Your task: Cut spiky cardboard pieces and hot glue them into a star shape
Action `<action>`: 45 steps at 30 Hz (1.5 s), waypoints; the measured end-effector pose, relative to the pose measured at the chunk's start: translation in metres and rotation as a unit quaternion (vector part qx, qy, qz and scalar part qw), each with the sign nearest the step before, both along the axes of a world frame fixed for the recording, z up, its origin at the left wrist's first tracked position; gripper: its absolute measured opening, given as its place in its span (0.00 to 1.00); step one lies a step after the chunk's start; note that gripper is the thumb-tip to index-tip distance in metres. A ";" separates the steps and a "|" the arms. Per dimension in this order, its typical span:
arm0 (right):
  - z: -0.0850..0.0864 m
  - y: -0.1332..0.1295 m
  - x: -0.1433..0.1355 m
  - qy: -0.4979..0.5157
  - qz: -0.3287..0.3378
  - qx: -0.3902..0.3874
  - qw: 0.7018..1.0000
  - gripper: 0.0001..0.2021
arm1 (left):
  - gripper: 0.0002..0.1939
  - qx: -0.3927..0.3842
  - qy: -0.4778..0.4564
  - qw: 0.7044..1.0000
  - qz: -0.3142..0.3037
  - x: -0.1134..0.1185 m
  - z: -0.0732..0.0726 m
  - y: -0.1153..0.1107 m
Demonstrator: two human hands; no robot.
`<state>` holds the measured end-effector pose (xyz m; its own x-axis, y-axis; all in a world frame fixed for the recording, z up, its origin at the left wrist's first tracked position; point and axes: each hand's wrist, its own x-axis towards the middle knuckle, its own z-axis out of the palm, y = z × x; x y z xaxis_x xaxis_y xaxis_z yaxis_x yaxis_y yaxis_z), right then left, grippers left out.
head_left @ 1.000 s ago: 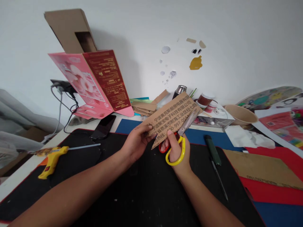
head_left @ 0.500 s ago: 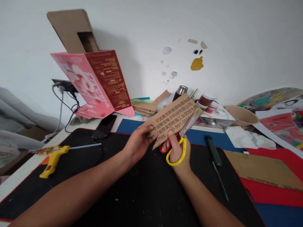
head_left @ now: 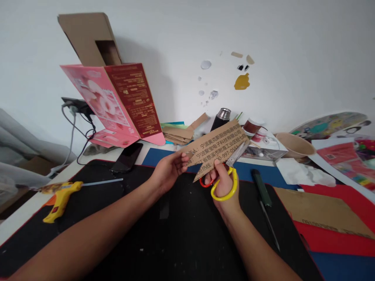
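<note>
A brown cardboard piece (head_left: pixel 216 142) with printed characters is held up over the black mat, its lower left end split into points. My right hand (head_left: pixel 227 187) grips scissors (head_left: pixel 225 191) with yellow and red handles, and its thumb presses on the cardboard. The blades lie along the cardboard's right end. My left hand (head_left: pixel 171 169) is at the cardboard's left end, fingers apart and curved, fingertips close to its edge; whether they touch it is unclear.
On the left lie a yellow glue gun (head_left: pixel 63 199) and a dark phone (head_left: pixel 127 157). A pink box (head_left: pixel 114 105) stands behind them. A green cutter (head_left: pixel 261 187), a pointed tool (head_left: pixel 270 224) and flat cardboard (head_left: pixel 325 210) are on the right. A flask (head_left: pixel 222 118) stands behind.
My left hand has loosened from the cardboard and its fingers have spread. The cardboard and my right hand with the scissors have shifted slightly right in view.
</note>
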<state>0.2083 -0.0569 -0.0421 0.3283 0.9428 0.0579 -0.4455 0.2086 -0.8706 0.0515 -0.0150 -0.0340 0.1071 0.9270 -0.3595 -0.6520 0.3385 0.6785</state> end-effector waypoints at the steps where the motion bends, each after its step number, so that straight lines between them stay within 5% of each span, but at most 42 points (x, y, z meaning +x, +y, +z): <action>1: 0.000 -0.001 -0.001 0.001 0.004 -0.001 1.000 0.25 | 0.06 0.015 0.006 1.000 -0.009 0.000 0.001 -0.001; 15: -0.004 -0.001 0.001 -0.020 0.008 0.009 1.000 0.23 | 0.14 0.113 0.027 0.992 -0.054 -0.003 -0.007 -0.002; 35: -0.002 -0.006 -0.002 -0.088 0.020 0.025 0.996 0.22 | 0.13 0.124 0.016 0.991 -0.047 0.009 -0.004 -0.016; 45: -0.003 -0.010 -0.006 -0.117 0.017 0.026 0.993 0.23 | 0.10 0.067 -0.008 0.998 0.003 0.010 -0.004 -0.020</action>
